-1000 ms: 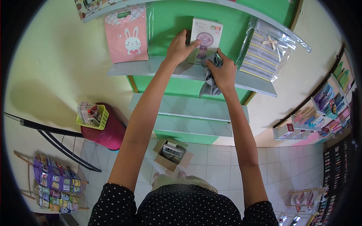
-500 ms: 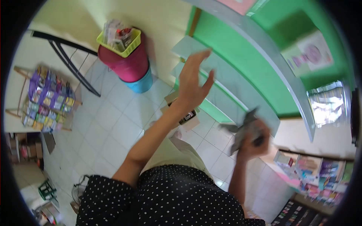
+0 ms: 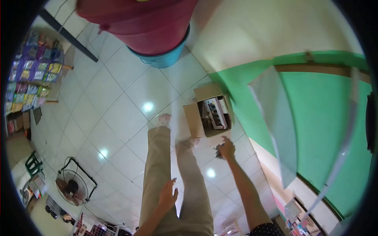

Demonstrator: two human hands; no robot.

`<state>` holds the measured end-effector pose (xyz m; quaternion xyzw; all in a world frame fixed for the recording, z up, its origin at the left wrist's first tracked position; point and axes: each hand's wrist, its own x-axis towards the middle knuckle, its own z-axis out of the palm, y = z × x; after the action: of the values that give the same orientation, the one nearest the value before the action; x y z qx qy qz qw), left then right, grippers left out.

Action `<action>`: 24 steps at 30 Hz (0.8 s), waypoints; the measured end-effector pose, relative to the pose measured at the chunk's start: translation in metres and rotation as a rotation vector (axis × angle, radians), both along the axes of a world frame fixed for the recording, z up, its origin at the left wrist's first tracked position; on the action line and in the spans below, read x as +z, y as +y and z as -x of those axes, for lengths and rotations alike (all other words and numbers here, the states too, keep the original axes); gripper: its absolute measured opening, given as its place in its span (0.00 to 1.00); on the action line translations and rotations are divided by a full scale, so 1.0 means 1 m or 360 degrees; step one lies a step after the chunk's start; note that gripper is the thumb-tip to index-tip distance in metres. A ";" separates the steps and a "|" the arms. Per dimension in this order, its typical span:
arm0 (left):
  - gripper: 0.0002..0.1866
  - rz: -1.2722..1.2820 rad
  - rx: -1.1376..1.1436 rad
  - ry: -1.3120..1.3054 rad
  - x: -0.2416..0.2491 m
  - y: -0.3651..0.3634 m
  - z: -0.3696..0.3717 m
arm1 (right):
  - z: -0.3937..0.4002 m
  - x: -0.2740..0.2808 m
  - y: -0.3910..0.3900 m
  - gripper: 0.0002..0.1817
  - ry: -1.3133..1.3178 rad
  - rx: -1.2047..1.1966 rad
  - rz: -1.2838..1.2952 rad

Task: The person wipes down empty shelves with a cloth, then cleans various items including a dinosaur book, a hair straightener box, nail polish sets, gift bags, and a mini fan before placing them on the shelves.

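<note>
Off the shelf, down to the floor box.
My right hand [image 3: 226, 150], fist closed on the grey cloth [image 3: 219, 155], now reaches the cardboard box's [image 3: 195, 120] near edge; left hand [image 3: 168, 195] hangs open.

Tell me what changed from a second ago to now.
Both hands left the fan box on the upper shelf, letting it go. The right hand, keeping its grey cloth, dropped to the open cardboard box on the floor. The left hand came down empty by the leg. The view swung from shelf to floor. The cardboard box stayed beside the green shelving.
</note>
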<state>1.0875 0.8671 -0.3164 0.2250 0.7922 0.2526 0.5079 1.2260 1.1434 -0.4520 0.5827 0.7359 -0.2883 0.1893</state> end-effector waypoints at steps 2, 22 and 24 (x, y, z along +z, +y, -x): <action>0.20 0.0075 -0.0100 -0.0001 -0.010 -0.012 0.008 | -0.002 -0.056 0.023 0.25 -0.0279 0.0059 -0.0133; 0.13 0.0318 -0.0114 -0.0007 -0.035 -0.058 0.024 | 0.016 -0.133 0.064 0.24 -0.0038 -0.0487 -0.0388; 0.13 0.0284 -0.0018 -0.0060 -0.038 -0.059 0.022 | 0.011 -0.118 0.061 0.24 -0.0002 -0.0496 -0.0328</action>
<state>1.0654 0.8085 -0.3539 0.1787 0.8005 0.1824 0.5423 1.2154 1.2045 -0.5699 0.7062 0.6621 -0.2370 0.0820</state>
